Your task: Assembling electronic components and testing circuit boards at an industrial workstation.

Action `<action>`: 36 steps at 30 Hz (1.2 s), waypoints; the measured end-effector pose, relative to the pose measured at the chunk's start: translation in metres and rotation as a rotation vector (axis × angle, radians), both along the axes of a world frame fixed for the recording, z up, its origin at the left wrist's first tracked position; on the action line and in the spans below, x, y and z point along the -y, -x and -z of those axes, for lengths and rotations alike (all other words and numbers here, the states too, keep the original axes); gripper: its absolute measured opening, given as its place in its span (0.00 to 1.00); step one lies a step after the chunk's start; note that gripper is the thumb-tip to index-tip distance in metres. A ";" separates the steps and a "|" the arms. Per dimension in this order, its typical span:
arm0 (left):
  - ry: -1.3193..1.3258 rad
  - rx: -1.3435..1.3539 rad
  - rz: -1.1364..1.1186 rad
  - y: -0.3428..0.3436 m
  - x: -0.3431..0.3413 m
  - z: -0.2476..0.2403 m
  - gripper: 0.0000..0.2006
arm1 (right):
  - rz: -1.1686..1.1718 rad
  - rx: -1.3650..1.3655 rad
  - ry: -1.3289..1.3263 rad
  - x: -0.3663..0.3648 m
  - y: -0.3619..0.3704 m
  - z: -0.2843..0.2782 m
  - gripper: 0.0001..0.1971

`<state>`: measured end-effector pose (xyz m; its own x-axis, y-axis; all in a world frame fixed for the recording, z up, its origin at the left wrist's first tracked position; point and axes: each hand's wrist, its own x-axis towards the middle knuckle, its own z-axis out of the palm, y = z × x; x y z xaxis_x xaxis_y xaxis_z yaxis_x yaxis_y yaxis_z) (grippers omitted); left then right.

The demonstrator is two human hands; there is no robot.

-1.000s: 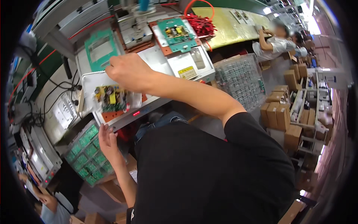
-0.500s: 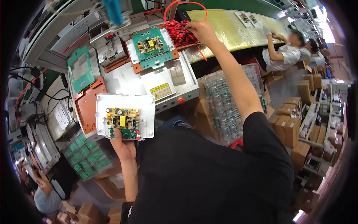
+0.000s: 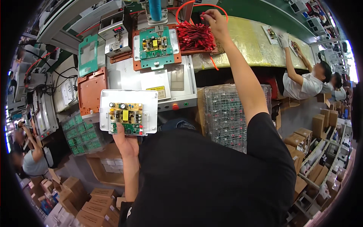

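My left hand (image 3: pixel 126 142) grips a white plastic housing (image 3: pixel 151 113) from below, with the thumb over its near edge. Inside the housing lies a circuit board (image 3: pixel 130 109) with a yellow transformer and two small red connectors. My right arm is stretched far forward. At its end my right hand (image 3: pixel 216 24) is closed in a pinch, just above the far right edge of a heap of red wire leads (image 3: pixel 194 36). A small red tip of a wire lead (image 3: pixel 203 16) shows at the fingertips. Most of that lead is hidden.
A teal fixture (image 3: pixel 155 63) holds another housing and board, under a blue cylinder (image 3: pixel 155 9). A small metal device (image 3: pixel 115 36) with a red display stands left of it. An orange tray (image 3: pixel 92 90) lies nearer. At right, a co-worker (image 3: pixel 302 81) handles boards along a yellow-covered bench (image 3: pixel 245 41).
My right hand has lifted slightly off the heap of wire leads, and a red tip now shows at its fingers. The view has shifted; my left hand still holds the housing.
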<state>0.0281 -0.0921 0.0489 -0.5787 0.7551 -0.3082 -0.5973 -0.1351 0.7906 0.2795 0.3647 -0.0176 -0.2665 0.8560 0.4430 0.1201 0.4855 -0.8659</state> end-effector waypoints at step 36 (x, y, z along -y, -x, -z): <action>-0.182 -0.989 0.201 -0.006 -0.060 -0.035 0.28 | -0.136 0.195 -0.133 0.264 0.085 -0.127 0.05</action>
